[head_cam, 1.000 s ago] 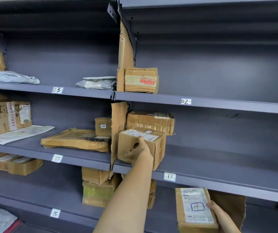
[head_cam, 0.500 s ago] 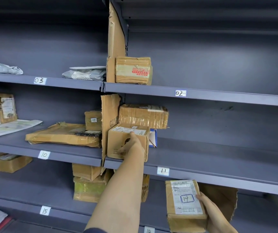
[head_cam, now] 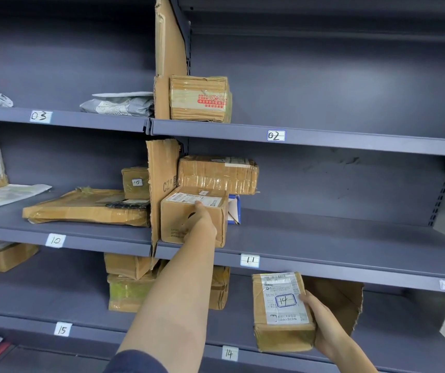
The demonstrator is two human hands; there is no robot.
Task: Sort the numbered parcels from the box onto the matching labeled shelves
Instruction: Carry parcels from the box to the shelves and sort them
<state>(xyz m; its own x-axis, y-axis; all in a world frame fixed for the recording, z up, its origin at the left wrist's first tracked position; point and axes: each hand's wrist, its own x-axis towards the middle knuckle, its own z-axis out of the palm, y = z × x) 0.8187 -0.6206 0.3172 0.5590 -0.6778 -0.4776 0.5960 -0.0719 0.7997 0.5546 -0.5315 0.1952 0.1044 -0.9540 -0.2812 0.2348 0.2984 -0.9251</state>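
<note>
Two hands busy: left (head_cam: 201, 224) grips parcel (head_cam: 193, 218) on shelf 11 (head_cam: 323, 254); right (head_cam: 321, 319) holds parcel 14 (head_cam: 280, 310).

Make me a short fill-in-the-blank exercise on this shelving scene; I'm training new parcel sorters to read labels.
1. The parcel held by the right hand bears the handwritten number ____.
2. The left hand rests on a box that sits on the shelf labeled ____.
3. The shelf directly above that one carries the label reading ____.
4. The grey plastic mailer lies on the shelf labeled ____.

Missing words: 14; 11; 02; 03
</note>
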